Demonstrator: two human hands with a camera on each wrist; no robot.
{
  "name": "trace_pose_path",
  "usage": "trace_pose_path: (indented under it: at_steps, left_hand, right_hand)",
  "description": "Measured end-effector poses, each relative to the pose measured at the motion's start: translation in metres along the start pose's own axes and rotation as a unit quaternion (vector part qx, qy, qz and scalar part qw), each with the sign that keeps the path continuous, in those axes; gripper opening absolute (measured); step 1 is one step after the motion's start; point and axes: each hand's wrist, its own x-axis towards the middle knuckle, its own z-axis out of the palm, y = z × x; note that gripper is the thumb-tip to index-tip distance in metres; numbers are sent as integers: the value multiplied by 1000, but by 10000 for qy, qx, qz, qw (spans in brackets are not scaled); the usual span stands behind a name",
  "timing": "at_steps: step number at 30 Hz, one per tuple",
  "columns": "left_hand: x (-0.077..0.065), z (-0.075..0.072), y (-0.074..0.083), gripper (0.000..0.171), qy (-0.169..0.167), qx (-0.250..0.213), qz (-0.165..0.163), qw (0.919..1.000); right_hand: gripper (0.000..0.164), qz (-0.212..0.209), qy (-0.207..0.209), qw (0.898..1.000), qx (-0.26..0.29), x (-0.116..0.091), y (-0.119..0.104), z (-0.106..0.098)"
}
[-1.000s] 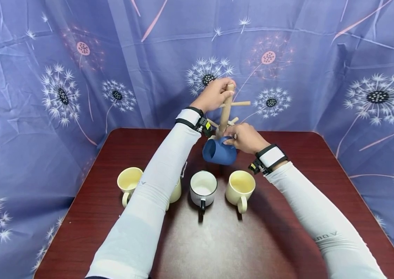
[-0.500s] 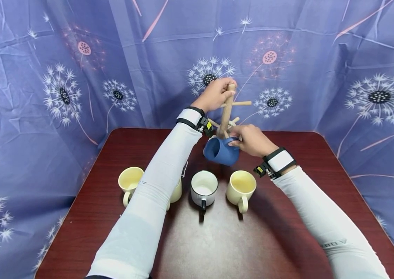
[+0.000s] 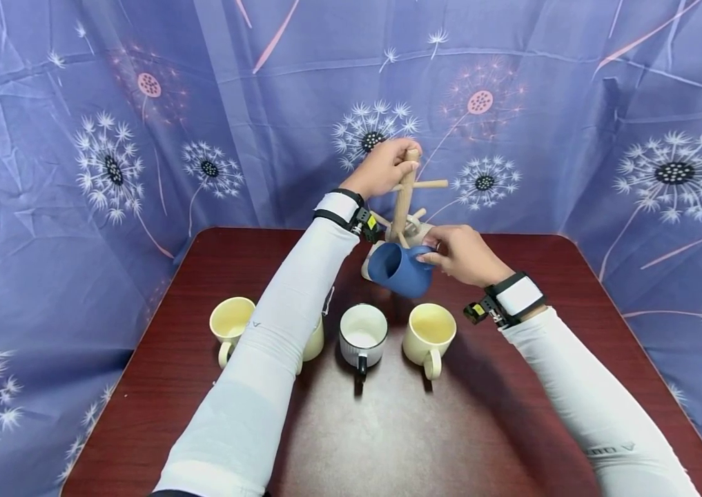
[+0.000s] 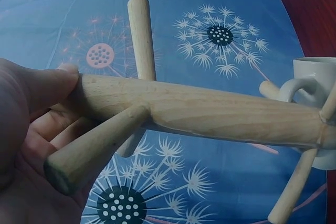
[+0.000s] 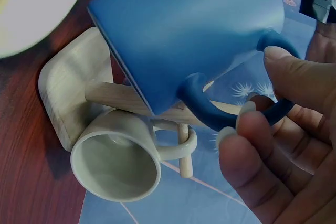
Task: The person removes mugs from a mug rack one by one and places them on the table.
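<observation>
My left hand (image 3: 384, 168) grips the top of the post of a wooden mug tree (image 3: 403, 207); in the left wrist view, its pegs (image 4: 140, 38) stick out close to the fingers. My right hand (image 3: 465, 255) pinches a blue mug (image 3: 409, 273) by its handle, thumb on one side and fingers on the other. The mug is tilted, its mouth facing left, in front of the tree's lower part. No peg shows through its handle in the right wrist view. There, a white mug (image 5: 115, 161) hangs by its handle on a lower peg near the wooden base (image 5: 68, 87).
A row of mugs stands on the dark red table (image 3: 388, 435): a yellow mug (image 3: 229, 321) at left, another yellow mug (image 3: 313, 345) partly behind my left sleeve, a white mug with a black handle (image 3: 363, 335), and a yellow mug (image 3: 430, 335) at right. A patterned curtain (image 3: 288, 138) hangs behind.
My right hand has moved right and slightly down, carrying the blue mug away from the post. More of the wooden base shows now. My left hand stays on the post.
</observation>
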Motion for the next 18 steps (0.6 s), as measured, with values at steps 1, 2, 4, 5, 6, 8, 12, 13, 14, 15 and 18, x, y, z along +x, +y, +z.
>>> trace_pose_path:
  at_steps: [1, 2, 4, 5, 6, 8, 12, 13, 14, 15, 18]
  left_hand:
    - [0, 0, 0, 21, -1, 16, -7, 10000]
    - [0, 0, 0, 21, -3, 26, -9, 10000]
    - [0, -1, 0, 22, -24, 39, -39, 10000]
    - [0, 0, 0, 22, -29, 38, -40, 10000]
    - [0, -1, 1, 22, -37, 17, -66, 10000]
    - [1, -1, 1, 22, -36, -11, -87, 10000]
    - [1, -1, 0, 21, -20, -3, -28, 10000]
    - [1, -1, 0, 21, -16, 17, -2, 10000]
    - [1, -1, 0, 21, -15, 27, 17, 10000]
    - [1, -1, -1, 21, -7, 36, 49, 10000]
    - [0, -1, -1, 20, 2, 27, 74, 10000]
  right_hand:
    - [13, 1, 23, 10000, 63, -1, 0, -1]
    - [13, -4, 43, 9999, 107, -3, 0, -2]
    - [13, -13, 82, 9997, 217, -6, 1, -4]
    - [14, -12, 108, 9996, 250, -8, 1, -5]
    - [14, -19, 133, 9995, 277, -10, 1, -6]
    - [16, 11, 170, 9993, 326, -13, 2, -7]
    - [16, 182, 237, 9982, 525, -20, 4, -7]
    - [16, 217, 266, 9978, 561, -22, 4, -7]
    - [16, 238, 303, 9975, 598, -24, 4, -7]
    - [16, 243, 357, 9970, 637, -26, 4, -7]
    - [16, 158, 552, 9958, 720, -31, 6, -7]
